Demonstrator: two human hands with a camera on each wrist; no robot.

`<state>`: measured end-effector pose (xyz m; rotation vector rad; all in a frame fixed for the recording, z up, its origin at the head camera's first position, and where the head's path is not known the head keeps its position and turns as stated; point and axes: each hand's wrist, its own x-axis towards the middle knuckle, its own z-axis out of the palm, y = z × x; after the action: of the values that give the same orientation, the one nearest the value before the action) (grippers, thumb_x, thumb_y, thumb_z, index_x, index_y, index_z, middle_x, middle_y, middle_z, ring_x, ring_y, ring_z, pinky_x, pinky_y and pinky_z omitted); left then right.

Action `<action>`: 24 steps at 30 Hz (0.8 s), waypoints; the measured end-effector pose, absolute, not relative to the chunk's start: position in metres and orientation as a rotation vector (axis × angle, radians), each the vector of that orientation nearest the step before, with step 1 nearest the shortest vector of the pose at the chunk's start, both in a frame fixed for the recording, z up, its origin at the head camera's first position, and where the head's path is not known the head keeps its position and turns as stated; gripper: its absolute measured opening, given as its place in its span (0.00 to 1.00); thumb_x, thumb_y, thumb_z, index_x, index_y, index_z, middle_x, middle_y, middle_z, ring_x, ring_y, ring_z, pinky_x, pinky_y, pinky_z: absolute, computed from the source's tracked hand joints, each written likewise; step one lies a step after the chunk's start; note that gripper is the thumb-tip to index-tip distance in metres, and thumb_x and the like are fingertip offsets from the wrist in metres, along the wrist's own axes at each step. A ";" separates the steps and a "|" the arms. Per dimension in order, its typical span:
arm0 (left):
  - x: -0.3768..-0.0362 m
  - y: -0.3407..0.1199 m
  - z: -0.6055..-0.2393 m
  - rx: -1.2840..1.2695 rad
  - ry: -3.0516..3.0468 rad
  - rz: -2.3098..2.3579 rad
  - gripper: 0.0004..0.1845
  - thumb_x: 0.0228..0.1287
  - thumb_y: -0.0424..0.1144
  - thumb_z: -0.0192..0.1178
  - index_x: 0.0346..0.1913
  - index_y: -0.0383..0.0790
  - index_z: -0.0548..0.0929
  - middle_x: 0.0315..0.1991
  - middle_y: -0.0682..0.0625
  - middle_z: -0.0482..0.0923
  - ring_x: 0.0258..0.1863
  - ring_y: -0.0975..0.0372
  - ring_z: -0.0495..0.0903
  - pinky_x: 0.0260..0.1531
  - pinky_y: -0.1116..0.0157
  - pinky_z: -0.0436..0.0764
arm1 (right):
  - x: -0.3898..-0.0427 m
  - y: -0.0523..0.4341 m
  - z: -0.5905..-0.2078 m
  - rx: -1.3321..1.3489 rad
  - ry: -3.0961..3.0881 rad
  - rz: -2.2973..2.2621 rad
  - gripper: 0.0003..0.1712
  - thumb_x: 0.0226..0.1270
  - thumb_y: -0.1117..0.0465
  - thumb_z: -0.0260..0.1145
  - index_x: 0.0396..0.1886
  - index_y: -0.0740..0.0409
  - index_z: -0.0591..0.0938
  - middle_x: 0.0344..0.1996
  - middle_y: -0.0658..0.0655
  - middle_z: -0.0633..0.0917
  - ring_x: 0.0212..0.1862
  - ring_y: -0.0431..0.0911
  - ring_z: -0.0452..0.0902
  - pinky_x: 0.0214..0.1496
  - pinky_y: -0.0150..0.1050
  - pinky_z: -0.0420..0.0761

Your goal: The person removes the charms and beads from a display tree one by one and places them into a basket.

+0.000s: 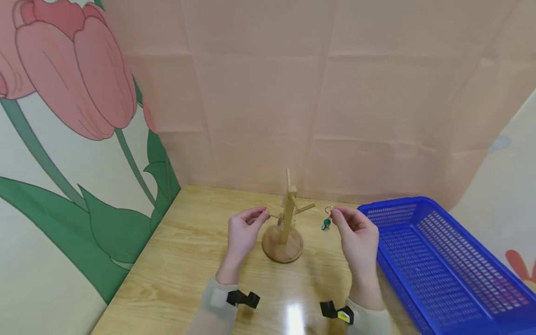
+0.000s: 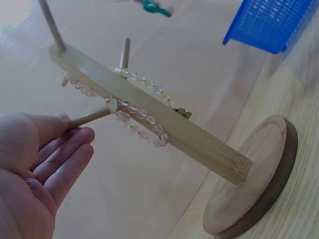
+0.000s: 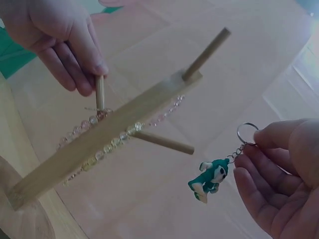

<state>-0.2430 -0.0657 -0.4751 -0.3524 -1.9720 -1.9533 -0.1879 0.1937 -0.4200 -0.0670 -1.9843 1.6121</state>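
Keychain (image 3: 210, 177) dangles, pinched, from the right hand (image 1: 361, 239).

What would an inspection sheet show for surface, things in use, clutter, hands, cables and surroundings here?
Surface: pale wood-grain tabletop, glare patch near the person.
Job's things: tan wooden peg stand with round base, strands of pale translucent beads hanging on it; green-and-white figurine keychain, off the stand.
Clutter: blue lattice plastic basket at the right.
Hands: left hand pinches a stand peg; right hand pinches the keychain's silver ring.
Cables: nothing seen.
Surroundings: creased pinkish backdrop behind, tulip-painted wall at left.
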 end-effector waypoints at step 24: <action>-0.243 -0.062 -0.474 -0.275 -1.944 -1.968 0.08 0.68 0.31 0.75 0.47 0.31 0.93 0.43 0.40 0.92 0.43 0.49 0.92 0.46 0.68 0.91 | -0.180 0.241 -0.419 -0.208 -2.081 1.647 0.18 0.77 0.53 0.72 0.53 0.62 0.90 0.40 0.51 0.92 0.42 0.41 0.88 0.47 0.26 0.87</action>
<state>-0.2426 -0.0616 -0.4735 -0.2748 -1.9440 -1.9682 -0.1798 0.2407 -0.4187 -0.2077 -2.0809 1.6469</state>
